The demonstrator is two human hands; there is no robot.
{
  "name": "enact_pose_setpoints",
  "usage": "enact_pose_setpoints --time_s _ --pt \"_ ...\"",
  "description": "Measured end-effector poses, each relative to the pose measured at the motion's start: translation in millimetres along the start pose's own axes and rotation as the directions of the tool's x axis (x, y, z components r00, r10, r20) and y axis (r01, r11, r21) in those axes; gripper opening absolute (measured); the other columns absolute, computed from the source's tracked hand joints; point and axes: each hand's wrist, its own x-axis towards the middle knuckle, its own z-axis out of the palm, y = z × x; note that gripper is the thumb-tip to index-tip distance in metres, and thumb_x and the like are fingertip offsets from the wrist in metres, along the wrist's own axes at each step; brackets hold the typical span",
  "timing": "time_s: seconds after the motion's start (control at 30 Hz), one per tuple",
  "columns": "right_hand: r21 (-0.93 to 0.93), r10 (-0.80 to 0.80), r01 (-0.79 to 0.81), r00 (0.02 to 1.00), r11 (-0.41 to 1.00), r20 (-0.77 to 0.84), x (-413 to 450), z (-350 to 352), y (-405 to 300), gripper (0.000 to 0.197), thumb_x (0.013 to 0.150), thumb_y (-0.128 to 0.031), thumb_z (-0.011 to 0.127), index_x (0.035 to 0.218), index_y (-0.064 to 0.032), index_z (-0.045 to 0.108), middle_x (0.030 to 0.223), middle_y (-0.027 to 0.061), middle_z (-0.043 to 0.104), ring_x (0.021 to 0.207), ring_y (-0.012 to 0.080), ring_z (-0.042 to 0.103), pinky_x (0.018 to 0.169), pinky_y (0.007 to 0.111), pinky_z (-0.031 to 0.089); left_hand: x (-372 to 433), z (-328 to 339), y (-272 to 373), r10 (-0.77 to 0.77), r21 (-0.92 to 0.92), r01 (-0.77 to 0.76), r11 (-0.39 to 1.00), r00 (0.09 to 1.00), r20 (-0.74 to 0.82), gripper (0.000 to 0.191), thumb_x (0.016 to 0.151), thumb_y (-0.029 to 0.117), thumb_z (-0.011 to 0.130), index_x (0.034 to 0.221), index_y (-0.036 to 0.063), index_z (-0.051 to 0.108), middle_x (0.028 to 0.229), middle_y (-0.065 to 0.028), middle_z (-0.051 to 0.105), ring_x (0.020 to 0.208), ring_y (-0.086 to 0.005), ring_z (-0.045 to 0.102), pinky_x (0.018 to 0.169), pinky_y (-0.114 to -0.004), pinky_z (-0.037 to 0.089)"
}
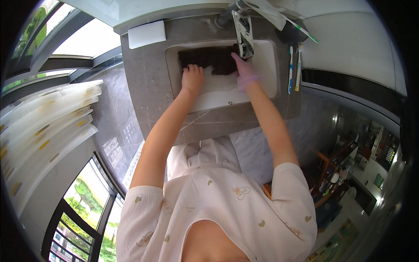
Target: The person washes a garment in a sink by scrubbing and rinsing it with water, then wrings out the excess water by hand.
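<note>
A dark brown wet-looking cloth is spread across the back of a white rectangular sink, partly in cloudy water. My bare left hand has its fingers curled over the cloth's lower left edge. At the cloth's right end is my right hand, in a thin pinkish-purple glove bunched at the wrist. Its thumb lies over the cloth and its other fingers are largely hidden. Just above that hand hangs the spout of a shiny metal faucet.
The sink is set in a grey stone counter. A white rectangular object lies at the back left. Two toothbrushes lie on the right, with a green-and-white toothbrush behind them. A patterned translucent curtain hangs left, near windows.
</note>
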Motion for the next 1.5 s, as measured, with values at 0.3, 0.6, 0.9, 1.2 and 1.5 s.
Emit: enact_pose_setpoints --time_s 0.3,0.6,0.9,1.2,1.5 --pt "-0.831 -0.509 0.512 0.786 0.219 0.35 -22.9 -35.7 8.4 0.03 0.068 -0.001 0.044 0.097 -0.0069 0.048 0.097 0.0165 0.048 0.091 0.0277 0.046 0.075 0.033 0.038 0.1 -31.2 -30.8 0.136 -0.146 -0.118 0.982 0.984 0.119 0.018 0.068 0.012 0.049 0.084 0.0052 0.056 0.085 -0.0123 0.052 0.086 -0.0244 0.048 0.06 -0.029 0.043" --pt "-0.303 -0.179 0.302 0.91 0.904 0.375 -21.7 -90.3 -1.3 0.044 0.063 -0.001 0.041 0.107 -0.0064 0.041 0.089 0.0151 0.052 0.087 0.0258 0.049 0.074 0.031 0.04 8.3 -40.2 -41.5 0.151 -0.109 -0.165 0.98 0.981 -0.12 0.011 0.064 0.012 0.051 0.074 0.0077 0.056 0.082 -0.0064 0.049 0.076 -0.0184 0.047 0.053 -0.027 0.042" --pt "-0.868 -0.478 0.377 0.857 0.325 0.193 -42.7 -58.5 -22.8 0.042 0.072 -0.013 0.045 0.111 -0.0066 0.034 0.086 0.02 0.053 0.083 0.035 0.05 0.07 0.042 0.04 7.1 -1.9 -4.0 0.219 0.1 -0.215 0.971 0.975 -0.033 0.014 0.065 0.015 0.05 0.074 0.0092 0.058 0.089 -0.0041 0.046 0.087 -0.0188 0.04 0.066 -0.03 0.033" --pt "-0.753 -0.349 0.181 0.935 0.633 -0.069 -27.9 -20.4 -0.4 0.055 0.069 -0.014 0.048 0.117 -0.0028 0.023 0.092 0.0231 0.051 0.084 0.0343 0.052 0.074 0.039 0.04 35.2 -2.1 -17.7 0.177 0.006 -0.179 0.984 0.973 -0.15 0.019 0.068 0.016 0.048 0.086 0.0099 0.052 0.091 -0.0042 0.047 0.09 -0.0185 0.041 0.072 -0.031 0.034" --pt "0.043 -0.206 0.204 0.978 0.978 0.034 -25.7 -58.1 12.3 0.042 0.068 -0.002 0.04 0.11 -0.0022 0.036 0.099 0.0168 0.045 0.086 0.0243 0.049 0.063 0.034 0.046 20.5 -31.2 -27.9 -0.138 -0.777 0.027 0.629 0.987 -0.077 0.015 0.074 0.009 0.042 0.086 0.0007 0.044 0.083 -0.016 0.052 0.082 -0.0305 0.048 0.075 -0.041 0.037"
